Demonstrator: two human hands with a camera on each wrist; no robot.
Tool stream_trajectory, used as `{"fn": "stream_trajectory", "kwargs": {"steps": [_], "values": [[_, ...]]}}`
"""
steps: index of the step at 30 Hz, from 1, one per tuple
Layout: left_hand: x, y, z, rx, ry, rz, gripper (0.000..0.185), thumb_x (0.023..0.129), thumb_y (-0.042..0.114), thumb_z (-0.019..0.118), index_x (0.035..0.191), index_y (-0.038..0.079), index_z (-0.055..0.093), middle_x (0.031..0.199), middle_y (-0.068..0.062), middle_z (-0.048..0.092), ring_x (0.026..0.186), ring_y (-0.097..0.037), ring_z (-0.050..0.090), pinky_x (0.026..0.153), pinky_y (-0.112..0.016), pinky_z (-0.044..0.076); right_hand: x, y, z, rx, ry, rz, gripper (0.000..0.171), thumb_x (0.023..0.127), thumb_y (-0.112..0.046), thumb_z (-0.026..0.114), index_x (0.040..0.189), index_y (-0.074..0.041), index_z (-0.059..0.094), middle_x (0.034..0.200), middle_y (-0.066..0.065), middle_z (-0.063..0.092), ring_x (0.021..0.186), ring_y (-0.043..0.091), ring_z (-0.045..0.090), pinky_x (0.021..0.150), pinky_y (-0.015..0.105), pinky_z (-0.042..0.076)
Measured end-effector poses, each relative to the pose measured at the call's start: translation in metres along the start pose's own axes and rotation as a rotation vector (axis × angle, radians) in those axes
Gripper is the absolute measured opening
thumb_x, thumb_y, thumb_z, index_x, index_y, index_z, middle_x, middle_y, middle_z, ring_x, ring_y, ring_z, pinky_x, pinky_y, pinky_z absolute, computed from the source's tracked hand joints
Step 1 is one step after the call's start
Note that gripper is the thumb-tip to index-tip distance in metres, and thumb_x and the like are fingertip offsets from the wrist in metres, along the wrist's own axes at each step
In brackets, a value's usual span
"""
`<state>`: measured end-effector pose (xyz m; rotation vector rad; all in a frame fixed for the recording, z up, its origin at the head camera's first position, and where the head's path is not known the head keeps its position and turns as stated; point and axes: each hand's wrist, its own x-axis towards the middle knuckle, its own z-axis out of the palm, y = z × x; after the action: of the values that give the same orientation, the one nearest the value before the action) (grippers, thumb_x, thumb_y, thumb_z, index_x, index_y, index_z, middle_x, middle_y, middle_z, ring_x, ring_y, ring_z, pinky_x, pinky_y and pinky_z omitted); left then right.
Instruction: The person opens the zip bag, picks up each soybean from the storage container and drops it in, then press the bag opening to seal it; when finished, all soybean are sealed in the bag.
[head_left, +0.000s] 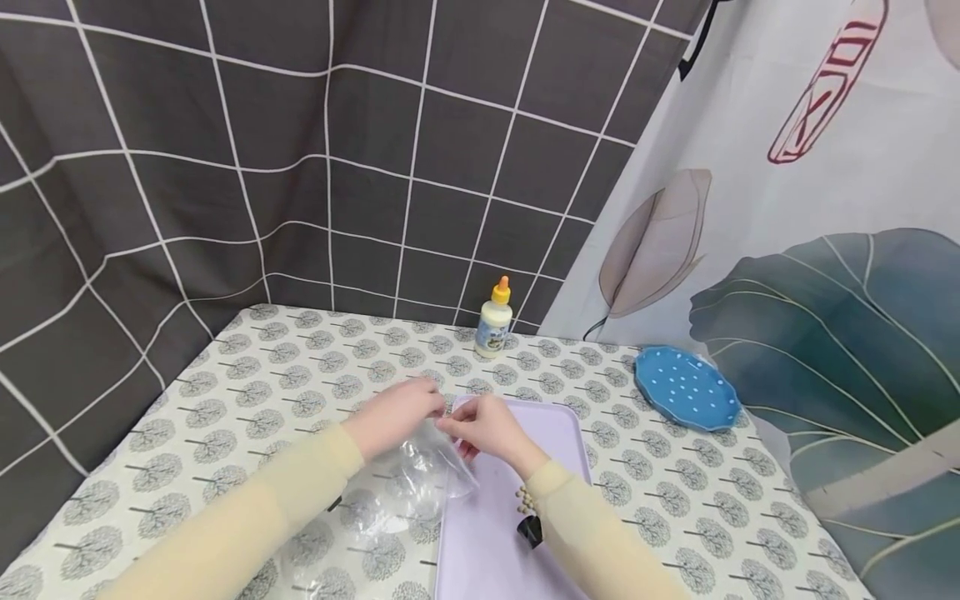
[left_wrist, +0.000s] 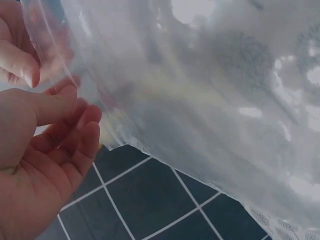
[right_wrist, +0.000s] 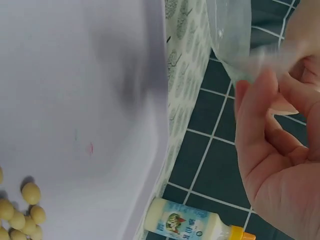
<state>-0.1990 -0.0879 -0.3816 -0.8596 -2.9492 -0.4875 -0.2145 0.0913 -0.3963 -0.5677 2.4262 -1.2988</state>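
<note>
Both hands meet at the top edge of a clear plastic bag (head_left: 416, 479), which hangs down over the table and the left rim of a lilac tray (head_left: 480, 550). My left hand (head_left: 401, 414) pinches the bag's edge between thumb and fingers; the left wrist view has the film spread wide beside that hand (left_wrist: 47, 155). My right hand (head_left: 491, 429) pinches the same edge close by, its thumb and forefinger together in the right wrist view. Several round, pale yellow beans (right_wrist: 31, 193) lie on the tray by a small black cup (head_left: 530, 531), partly behind the right sleeve.
A squeeze bottle (head_left: 493, 329) with a yellow cap and orange tip stands at the table's back. To the right lies a blue scalloped plate (head_left: 686, 387) with white dots. A tree-print cloth (head_left: 247, 417) covers the table. A dark grid curtain (head_left: 375, 167) hangs behind it.
</note>
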Motion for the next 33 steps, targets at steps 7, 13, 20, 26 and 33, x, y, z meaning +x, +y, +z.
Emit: {"fn": "stream_trajectory", "kwargs": {"steps": [7,13,20,26,33], "values": [[-0.004,0.004,0.012,-0.008,0.029,0.019,0.025,0.084,0.004,0.066,0.107,0.014,0.066,0.105,0.001,0.062,0.095,-0.013,0.059,0.085,-0.027,0.054,-0.005,0.004,0.002,0.104,-0.061,0.048,0.017,0.088,-0.009,0.065,0.09,0.007,0.069,0.063,0.008,0.065,0.044,0.01,0.058,0.048,0.033,0.058],[-0.007,0.009,0.015,-0.143,0.107,-0.07,0.033,0.088,0.008,0.064,0.121,0.011,0.06,0.119,-0.005,0.06,0.11,-0.021,0.059,0.096,-0.035,0.051,-0.009,0.005,0.003,0.113,-0.056,0.082,0.013,0.088,-0.006,0.063,0.086,0.006,0.068,0.062,0.006,0.064,0.044,0.009,0.057,0.049,0.031,0.058],[-0.008,0.012,0.015,-0.323,0.191,-0.238,0.01,0.089,0.013,0.064,0.098,0.01,0.065,0.093,-0.001,0.067,0.08,-0.012,0.062,0.074,-0.024,0.056,-0.012,0.008,0.003,0.193,0.038,0.115,0.016,0.087,-0.005,0.064,0.091,0.01,0.066,0.066,0.008,0.066,0.047,0.008,0.059,0.051,0.029,0.058],[-0.011,0.015,0.016,-0.543,0.086,-0.352,0.009,0.09,0.014,0.062,0.091,0.006,0.067,0.077,-0.003,0.066,0.057,-0.013,0.06,0.052,-0.02,0.053,-0.014,0.011,0.003,0.241,0.101,0.129,0.017,0.087,-0.006,0.065,0.093,0.01,0.065,0.07,0.009,0.066,0.05,0.008,0.06,0.053,0.028,0.059],[-0.012,0.016,0.021,-0.768,0.037,-0.334,0.02,0.091,0.017,0.063,0.096,-0.001,0.069,0.069,-0.005,0.066,0.057,-0.018,0.065,0.05,-0.026,0.057,-0.02,0.008,0.006,0.262,0.113,0.11,0.019,0.087,-0.008,0.066,0.093,0.009,0.065,0.071,0.009,0.068,0.051,0.008,0.061,0.053,0.028,0.059]]}}
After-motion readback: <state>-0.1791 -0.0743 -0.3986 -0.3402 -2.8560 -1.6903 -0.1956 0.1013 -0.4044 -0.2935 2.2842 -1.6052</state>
